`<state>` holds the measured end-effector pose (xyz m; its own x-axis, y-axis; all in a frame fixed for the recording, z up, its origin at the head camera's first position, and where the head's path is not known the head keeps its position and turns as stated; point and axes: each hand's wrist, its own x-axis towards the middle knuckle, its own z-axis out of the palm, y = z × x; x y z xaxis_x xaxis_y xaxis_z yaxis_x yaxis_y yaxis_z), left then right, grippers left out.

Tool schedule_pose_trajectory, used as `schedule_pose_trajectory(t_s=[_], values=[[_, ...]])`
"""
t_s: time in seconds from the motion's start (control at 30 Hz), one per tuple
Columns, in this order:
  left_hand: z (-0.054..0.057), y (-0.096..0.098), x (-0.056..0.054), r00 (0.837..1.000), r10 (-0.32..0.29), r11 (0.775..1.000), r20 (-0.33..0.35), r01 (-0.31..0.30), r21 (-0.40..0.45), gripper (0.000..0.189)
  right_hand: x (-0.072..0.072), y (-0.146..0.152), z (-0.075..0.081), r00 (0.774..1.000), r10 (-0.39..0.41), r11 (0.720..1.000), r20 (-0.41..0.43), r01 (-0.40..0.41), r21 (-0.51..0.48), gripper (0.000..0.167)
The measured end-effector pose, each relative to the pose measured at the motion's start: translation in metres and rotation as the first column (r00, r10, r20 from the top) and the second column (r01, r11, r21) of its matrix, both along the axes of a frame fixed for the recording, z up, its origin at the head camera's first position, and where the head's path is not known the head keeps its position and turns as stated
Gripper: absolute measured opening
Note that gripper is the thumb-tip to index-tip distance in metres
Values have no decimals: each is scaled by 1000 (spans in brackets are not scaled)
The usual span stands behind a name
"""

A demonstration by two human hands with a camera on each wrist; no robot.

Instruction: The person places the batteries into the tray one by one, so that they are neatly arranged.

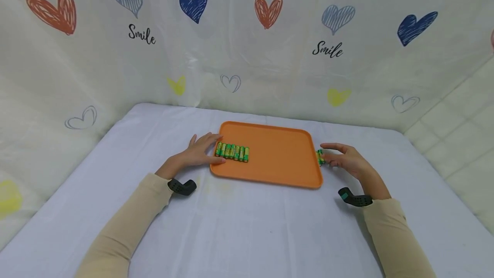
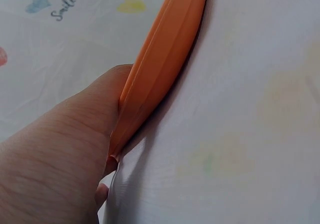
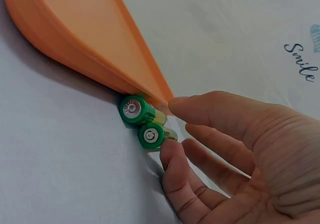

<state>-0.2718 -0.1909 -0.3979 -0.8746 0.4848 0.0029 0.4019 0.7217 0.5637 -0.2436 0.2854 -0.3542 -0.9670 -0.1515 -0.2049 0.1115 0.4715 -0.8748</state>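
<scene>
Seven or so green-and-yellow batteries (image 1: 232,152) lie side by side in a row at the left end of an orange tray (image 1: 278,153). My left hand (image 1: 198,151) rests at the tray's left rim, thumb and fingers spread on either side of the row. In the left wrist view, that hand lies against the tray's side wall (image 2: 160,53). Two more batteries (image 3: 142,111) lie outside the tray, against its right side. Over these, my right hand (image 1: 347,160) has its fingers parted, one fingertip right at the nearer battery (image 3: 151,135).
A white cloth (image 1: 239,226) covers the table under the tray. Behind it hangs a white sheet (image 1: 231,46) printed with hearts and "Smile". A black strap device (image 1: 183,187) sits on the left wrist, another (image 1: 355,197) on the right.
</scene>
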Motion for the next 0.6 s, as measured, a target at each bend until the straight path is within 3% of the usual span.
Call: schedule_pose_trajectory(t_s=[0.23,0.6], values=[[0,-1,-1,1000,-7,1000,-6,7,0,93,-3,4,-7,999,42,996,-25,-40,76,61],[0,0,-1,1000,-10,1000,-12,10,-6,92,-3,8,-12,998,53,996,-18,-52,70,56]])
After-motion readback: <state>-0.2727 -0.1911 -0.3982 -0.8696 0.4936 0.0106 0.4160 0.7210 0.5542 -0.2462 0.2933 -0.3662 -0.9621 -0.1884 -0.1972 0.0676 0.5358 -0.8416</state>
